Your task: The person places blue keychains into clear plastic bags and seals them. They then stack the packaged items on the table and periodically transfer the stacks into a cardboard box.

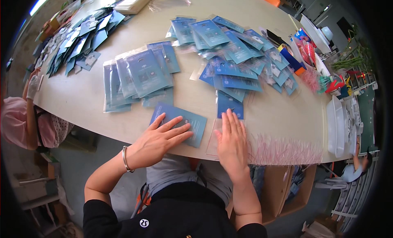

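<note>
A blue card point(180, 122) lies flat near the front edge of the tabletop point(82, 103), and the left hand point(157, 139) rests on it with fingers spread and palm down, gripping nothing. Just beside it at 3 o'clock, the right hand point(231, 142) presses flat, fingers together, on a clear plastic sleeve point(213, 142); this hand too is open. A second blue card point(229, 104) sits at 12 o'clock from the right hand, touching its fingertips. At 3 o'clock from that hand, a row of clear sleeves with pink strips point(286, 152) runs along the tabletop's edge. At 11 o'clock from the left hand lies a fanned stack of bagged blue cards point(137, 76), and at 1 o'clock a larger loose heap of bagged cards point(241, 54). A white tray point(335, 125) stands at the far right. At far left, another person's gloved hand point(32, 85) rests at the tabletop's edge.
</note>
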`<state>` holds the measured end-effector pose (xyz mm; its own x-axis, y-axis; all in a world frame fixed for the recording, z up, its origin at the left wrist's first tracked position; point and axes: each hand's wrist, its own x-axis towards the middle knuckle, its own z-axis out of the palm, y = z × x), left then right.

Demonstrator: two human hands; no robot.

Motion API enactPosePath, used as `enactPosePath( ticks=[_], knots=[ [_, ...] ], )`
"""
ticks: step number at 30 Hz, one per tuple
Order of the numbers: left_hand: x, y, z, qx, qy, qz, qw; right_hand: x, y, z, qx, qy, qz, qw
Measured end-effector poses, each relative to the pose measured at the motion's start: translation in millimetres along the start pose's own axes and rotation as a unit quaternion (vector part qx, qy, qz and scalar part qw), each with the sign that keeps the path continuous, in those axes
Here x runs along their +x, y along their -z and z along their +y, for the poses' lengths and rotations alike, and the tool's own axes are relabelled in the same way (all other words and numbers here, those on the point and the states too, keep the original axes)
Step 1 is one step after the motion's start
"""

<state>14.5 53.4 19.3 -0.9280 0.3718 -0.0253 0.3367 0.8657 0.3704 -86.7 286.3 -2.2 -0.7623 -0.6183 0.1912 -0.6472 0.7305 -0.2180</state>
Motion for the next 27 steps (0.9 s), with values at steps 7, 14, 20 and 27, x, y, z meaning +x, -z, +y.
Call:
enactPosePath(
  ticks=[7,14,20,27],
  knots=[
    [-4.4,-24.8,17.9,-0.094,0.0,0.108,0.99,5.1,8.4,-6.0,0.134,0.09,0.038,0.986],
    [27.8,-21.1,13.7,-0.014,-0.137,0.044,0.99,-39.7,7.7,-23.9,0.073,0.097,0.015,0.992],
    [34.8,-31.7,7.0,0.025,-0.012,0.083,0.996,-47.1,-3.6,-29.2,0.089,0.073,0.047,0.992],
    [39.3,-31.0,-4.7,0.04,0.038,0.094,0.994,-39.6,5.0,-27.0,0.191,0.061,0.045,0.979]
  ],
)
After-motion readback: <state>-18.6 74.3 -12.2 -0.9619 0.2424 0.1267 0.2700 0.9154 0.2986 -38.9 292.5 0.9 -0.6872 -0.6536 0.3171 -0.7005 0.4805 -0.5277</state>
